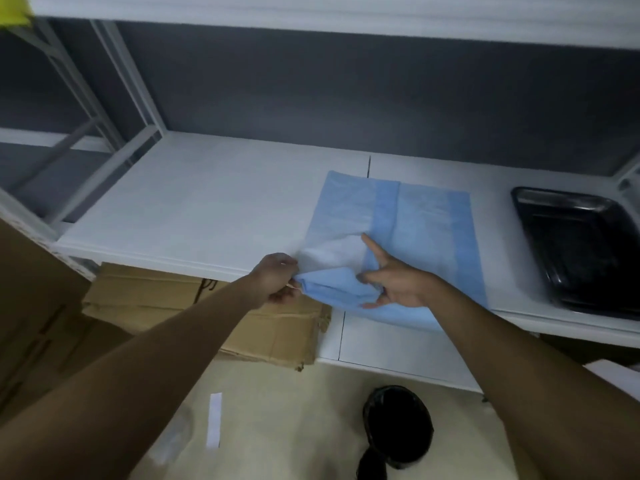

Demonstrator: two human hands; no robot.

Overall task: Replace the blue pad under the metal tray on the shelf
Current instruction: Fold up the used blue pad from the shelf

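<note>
A blue pad [419, 223] lies partly unfolded on the white shelf [207, 202], its near edge hanging over the shelf's front. White underside shows where one flap is turned back. My left hand [277, 280] pinches the pad's near left corner at the shelf's front edge. My right hand [394, 282] rests on the pad with fingers spread, the index finger pointing onto the white part. The dark metal tray [581, 251] sits on the shelf to the right of the pad, apart from it.
Flattened cardboard boxes [207, 313] lie on the lower level below the shelf at left. A black bin with a bag [398, 424] stands on the floor below. A grey wall backs the shelf, and another shelf board runs overhead.
</note>
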